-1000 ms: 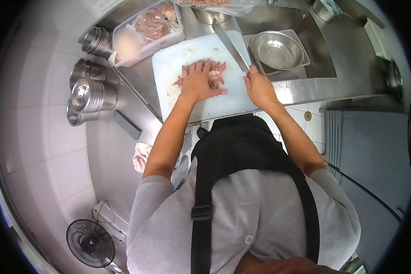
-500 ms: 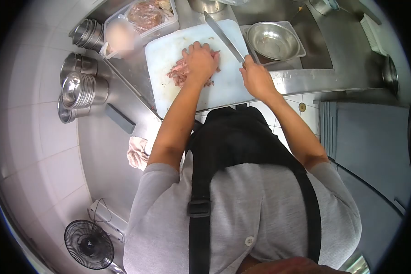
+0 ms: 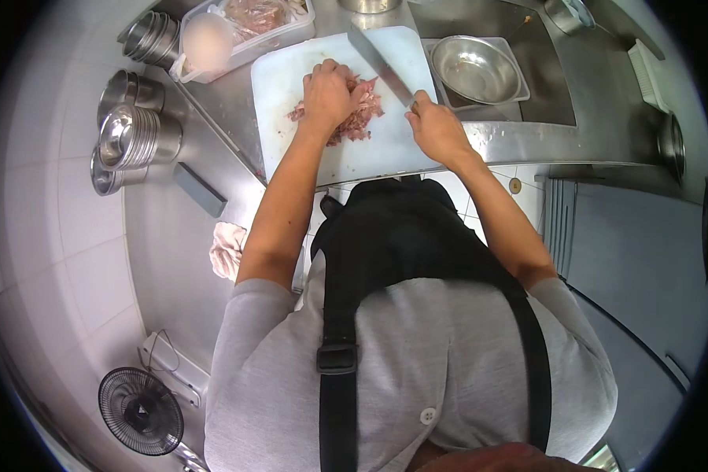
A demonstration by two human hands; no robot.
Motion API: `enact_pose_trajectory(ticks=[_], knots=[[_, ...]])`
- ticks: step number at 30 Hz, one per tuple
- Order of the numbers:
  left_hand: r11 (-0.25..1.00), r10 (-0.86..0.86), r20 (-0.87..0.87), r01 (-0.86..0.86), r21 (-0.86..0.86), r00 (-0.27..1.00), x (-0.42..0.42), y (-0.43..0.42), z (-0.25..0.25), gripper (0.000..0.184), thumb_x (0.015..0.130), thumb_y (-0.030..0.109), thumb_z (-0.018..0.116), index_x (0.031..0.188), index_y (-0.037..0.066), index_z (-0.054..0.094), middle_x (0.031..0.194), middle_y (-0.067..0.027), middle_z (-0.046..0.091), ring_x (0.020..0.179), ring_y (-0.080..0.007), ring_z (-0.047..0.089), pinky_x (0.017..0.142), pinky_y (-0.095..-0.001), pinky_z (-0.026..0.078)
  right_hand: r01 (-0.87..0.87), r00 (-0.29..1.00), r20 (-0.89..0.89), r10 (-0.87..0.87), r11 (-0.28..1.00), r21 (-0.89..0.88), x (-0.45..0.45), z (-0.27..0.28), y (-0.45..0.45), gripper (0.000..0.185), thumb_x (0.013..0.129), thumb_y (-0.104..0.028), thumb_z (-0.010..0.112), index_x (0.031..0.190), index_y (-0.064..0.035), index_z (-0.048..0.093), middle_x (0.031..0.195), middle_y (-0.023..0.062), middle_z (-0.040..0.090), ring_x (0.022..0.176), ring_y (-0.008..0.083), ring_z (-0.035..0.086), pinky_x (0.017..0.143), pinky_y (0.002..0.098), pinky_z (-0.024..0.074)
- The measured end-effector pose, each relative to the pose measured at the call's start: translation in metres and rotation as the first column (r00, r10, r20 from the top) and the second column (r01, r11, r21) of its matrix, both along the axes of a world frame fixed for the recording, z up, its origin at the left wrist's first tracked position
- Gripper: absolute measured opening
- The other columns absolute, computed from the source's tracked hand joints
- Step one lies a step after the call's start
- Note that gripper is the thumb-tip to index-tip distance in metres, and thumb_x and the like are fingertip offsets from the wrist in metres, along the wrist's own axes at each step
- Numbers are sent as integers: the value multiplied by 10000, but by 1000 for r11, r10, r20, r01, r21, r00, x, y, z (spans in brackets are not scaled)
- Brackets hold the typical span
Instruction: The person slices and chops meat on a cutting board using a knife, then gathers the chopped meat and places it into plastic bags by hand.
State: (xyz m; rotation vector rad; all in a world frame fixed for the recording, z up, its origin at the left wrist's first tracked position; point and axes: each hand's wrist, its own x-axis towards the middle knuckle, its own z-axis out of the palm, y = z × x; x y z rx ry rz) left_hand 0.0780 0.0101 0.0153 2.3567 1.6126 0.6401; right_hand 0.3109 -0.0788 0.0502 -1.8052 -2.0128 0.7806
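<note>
My left hand (image 3: 327,97) lies on a pile of raw meat pieces (image 3: 365,110), its bent fingers over the left side of the pile and its thumb out to the right. The meat is on a white cutting board (image 3: 279,71). At the board's right side, my right hand (image 3: 439,132) is wrapped round the handle of a large kitchen knife (image 3: 379,64). The blade points away and to the left, above the far right part of the board, apart from the meat. What lies under my left palm is hidden.
A plastic tub (image 3: 269,41) with bagged meat stands behind the board. Right of it, a steel bowl (image 3: 472,69) sits in a sink (image 3: 547,86). Stacked steel pots (image 3: 138,141), a dark block (image 3: 200,190), a cloth (image 3: 228,250) and a fan (image 3: 141,411) are at left.
My left hand has shifted left across the pile, leaving more meat showing on its right. The knife stays in my right hand, with its blade turned slightly. The whole view has moved a little.
</note>
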Motion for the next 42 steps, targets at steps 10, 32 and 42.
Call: enact_pose_trajectory(ticks=[10,32,42], knots=[[986,-87,312,127,-112,946,-14,14,-17,139,882,111,826,980,19,793,1019,-165,748,949,-345,734,861,-426,590,13,1000,3,-13,999,-38,-9,1,3,235,1072,-179,604,1162,29,542,1024,304,753,1003,521,716,908,623,530],[993,-63,355,93,-69,933,-40,0,-33,287,924,187,782,1159,35,720,1189,-181,667,1150,-401,621,1013,-475,517,-72,997,30,73,996,-45,-19,-6,3,243,1079,-185,597,1154,37,532,994,304,753,979,514,724,884,619,543],[997,-52,52,54,-49,997,-25,-49,-4,1199,642,670,942,1532,1,498,1474,-230,537,1389,-432,483,1195,-564,370,-6,999,-33,5,1000,-16,-24,12,-6,271,1080,-209,600,1166,41,542,1002,301,754,988,518,721,894,614,541]])
